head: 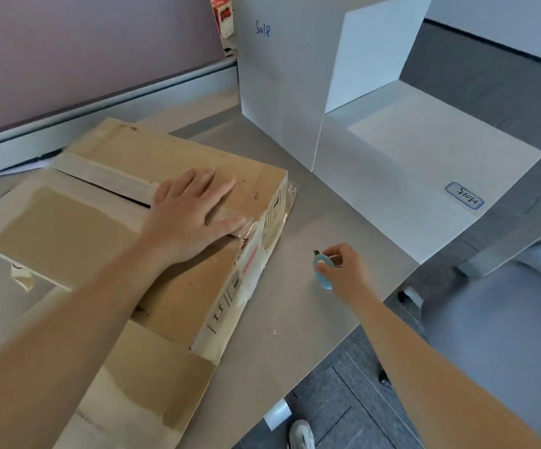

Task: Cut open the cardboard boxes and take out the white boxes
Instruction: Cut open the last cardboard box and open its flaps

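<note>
Flat brown cardboard box [178, 196], taped and lying on the grey table [298, 319], is pressed at its top flaps by the straight, slightly spread fingers of the left hand [188, 215]. Small pale-blue oval cutter [322, 270] is pinched by the right hand [343, 270] just right of the box. Tall white boxes [282, 79] are stood behind.

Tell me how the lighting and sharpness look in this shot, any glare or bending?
Head view: soft, even daylight with faint shadows under the left hand and right hand; mild glare on the clear tape at the cardboard box edge; wide-angle bending curves the table edge and forearms; slightly soft overall.
</note>
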Demonstrator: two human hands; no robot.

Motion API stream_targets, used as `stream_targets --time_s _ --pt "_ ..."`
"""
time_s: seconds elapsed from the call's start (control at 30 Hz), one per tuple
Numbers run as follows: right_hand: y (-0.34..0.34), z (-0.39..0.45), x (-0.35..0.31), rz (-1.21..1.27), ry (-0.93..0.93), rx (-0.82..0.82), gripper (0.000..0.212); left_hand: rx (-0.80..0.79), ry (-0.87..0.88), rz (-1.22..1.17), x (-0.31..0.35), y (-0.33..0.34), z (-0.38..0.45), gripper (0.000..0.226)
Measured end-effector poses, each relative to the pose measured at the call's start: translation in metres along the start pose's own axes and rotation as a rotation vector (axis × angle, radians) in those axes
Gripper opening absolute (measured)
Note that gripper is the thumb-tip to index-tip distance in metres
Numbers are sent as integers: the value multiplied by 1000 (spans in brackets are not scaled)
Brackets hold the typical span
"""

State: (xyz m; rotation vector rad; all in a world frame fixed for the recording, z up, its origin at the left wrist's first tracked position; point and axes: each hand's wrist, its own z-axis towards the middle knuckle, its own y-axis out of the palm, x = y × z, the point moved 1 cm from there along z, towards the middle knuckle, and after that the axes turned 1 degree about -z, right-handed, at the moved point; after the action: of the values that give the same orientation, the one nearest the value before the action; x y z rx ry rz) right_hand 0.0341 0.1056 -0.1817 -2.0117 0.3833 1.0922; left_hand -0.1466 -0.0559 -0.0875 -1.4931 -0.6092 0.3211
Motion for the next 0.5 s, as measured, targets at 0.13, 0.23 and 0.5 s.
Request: stream_targets --time_s 0.13,0.23,0.5 --pt "1 17 24 -163 -3 -42 25 18 -16 3 4 -3 -3 95" --pt "2 25 32 -253 -42 -46 25 68 -56 49 9 -6 -6 99" --pt "-9 18 11 -250 -153 -64 45 141 -358 48 31 -9 -22 72"
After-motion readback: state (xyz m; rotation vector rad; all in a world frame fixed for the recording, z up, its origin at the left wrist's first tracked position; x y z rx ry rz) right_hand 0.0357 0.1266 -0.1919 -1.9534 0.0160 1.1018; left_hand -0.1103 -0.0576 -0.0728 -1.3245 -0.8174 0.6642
